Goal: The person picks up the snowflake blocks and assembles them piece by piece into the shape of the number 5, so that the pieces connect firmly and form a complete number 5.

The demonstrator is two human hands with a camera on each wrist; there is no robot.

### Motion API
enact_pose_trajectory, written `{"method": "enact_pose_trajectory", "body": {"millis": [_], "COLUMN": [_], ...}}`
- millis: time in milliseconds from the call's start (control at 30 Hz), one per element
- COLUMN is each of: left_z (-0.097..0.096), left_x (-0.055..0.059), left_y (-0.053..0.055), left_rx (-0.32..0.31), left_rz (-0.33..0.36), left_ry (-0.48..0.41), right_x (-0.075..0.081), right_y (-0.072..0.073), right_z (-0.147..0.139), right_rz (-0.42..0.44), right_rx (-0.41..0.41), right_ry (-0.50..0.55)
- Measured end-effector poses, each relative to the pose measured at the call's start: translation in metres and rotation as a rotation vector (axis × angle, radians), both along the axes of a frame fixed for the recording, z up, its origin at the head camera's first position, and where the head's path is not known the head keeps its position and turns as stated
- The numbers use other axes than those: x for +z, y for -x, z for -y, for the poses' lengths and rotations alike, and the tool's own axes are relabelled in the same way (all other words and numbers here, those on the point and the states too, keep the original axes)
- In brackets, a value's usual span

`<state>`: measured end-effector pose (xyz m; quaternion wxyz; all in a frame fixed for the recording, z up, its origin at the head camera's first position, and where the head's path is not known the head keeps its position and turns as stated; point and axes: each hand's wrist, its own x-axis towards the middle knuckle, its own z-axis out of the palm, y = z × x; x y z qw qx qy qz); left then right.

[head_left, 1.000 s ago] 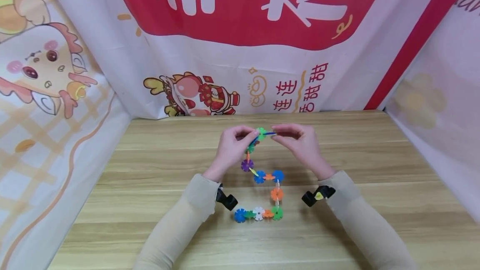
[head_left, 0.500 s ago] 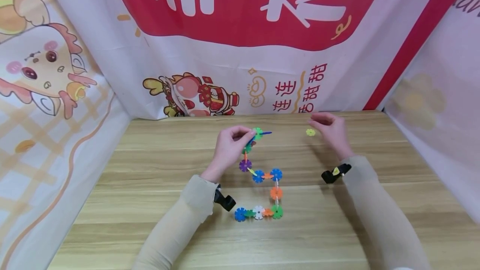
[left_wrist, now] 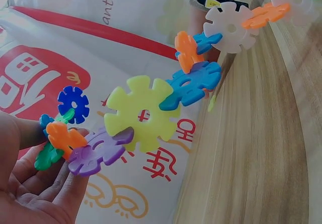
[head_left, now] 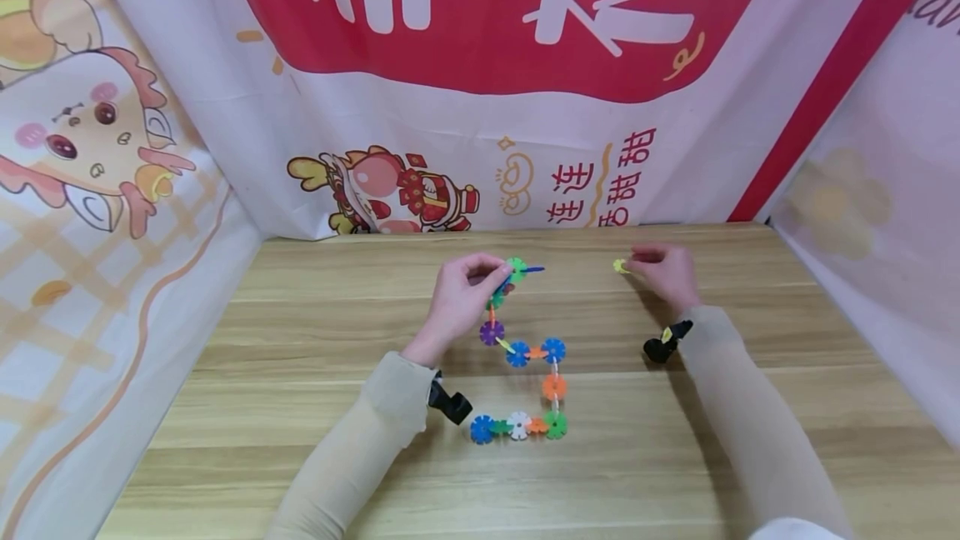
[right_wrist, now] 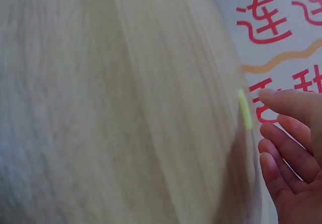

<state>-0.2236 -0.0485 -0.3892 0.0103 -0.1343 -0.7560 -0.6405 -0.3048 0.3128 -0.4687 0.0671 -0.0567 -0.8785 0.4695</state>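
Observation:
My left hand (head_left: 463, 297) pinches the upper part of a chain of interlocking plastic snowflake discs, just below a green disc (head_left: 517, 268). A dark blue disc (left_wrist: 73, 105) sticks out at the chain's end. Below the hand the chain bends past a purple disc (head_left: 492, 333) and an orange disc (head_left: 554, 387) to a blue disc (head_left: 482, 429) at its other end. A loose yellow disc (head_left: 619, 266) lies flat on the table. At its right edge is my right hand (head_left: 666, 275); in the right wrist view its thumb and fingers (right_wrist: 274, 133) stand apart, close to the disc.
The wooden table (head_left: 337, 307) meets a white and red printed cloth (head_left: 420, 115) at its back edge. Printed cloths also hang at the left and right. A black wrist camera (head_left: 450, 401) sits on the left wrist, another (head_left: 663, 346) on the right.
My right hand has let go of the chain's dark blue end and moved right to the yellow disc, then lowered over its edge. The left hand keeps its hold, almost unmoved.

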Motion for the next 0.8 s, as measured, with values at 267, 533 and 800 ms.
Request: {"method": "enact_pose_trajectory", "body": {"millis": [267, 533, 800], "left_z": [-0.001, -0.001, 0.0], "left_x": [-0.001, -0.001, -0.002], "left_y": [0.0, -0.001, -0.001], "left_rx": [0.0, -0.016, -0.023], "left_rz": [0.015, 0.004, -0.002], "left_ry": [0.008, 0.003, -0.002], "right_x": [-0.004, 0.006, 0.009], "right_y": [0.004, 0.004, 0.007], "right_z": [-0.002, 0.001, -0.002], "right_rz": [-0.007, 0.089, 0.161], "right_rx": [0.028, 0.11, 0.136], "right_ry": [-0.093, -0.149, -0.166]}}
